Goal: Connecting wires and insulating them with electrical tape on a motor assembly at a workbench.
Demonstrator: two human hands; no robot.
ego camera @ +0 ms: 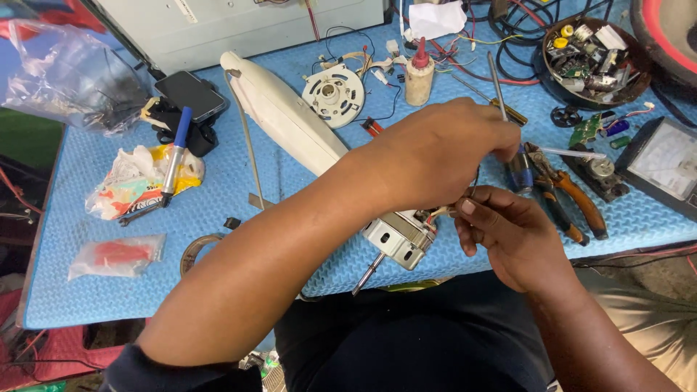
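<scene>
A silver fan motor (396, 239) with a steel shaft lies at the front edge of the blue mat (109, 290), joined to a long cream housing (283, 116). My left hand (443, 152) reaches across above the motor and holds a soldering iron (501, 94), whose thin metal rod points away toward the back. My right hand (508, 232) is just right of the motor, pinching the thin wires (439, 213) that come out of it between thumb and fingers.
Orange-handled pliers (573, 196) lie right of my hands, beside a small circuit board (592, 129) and a meter (664, 167). A round dish of parts (592, 54) sits at the back right. A white rotor disc (334, 93), a glue bottle (419, 72), a phone (190, 94) and plastic bags lie further back and left.
</scene>
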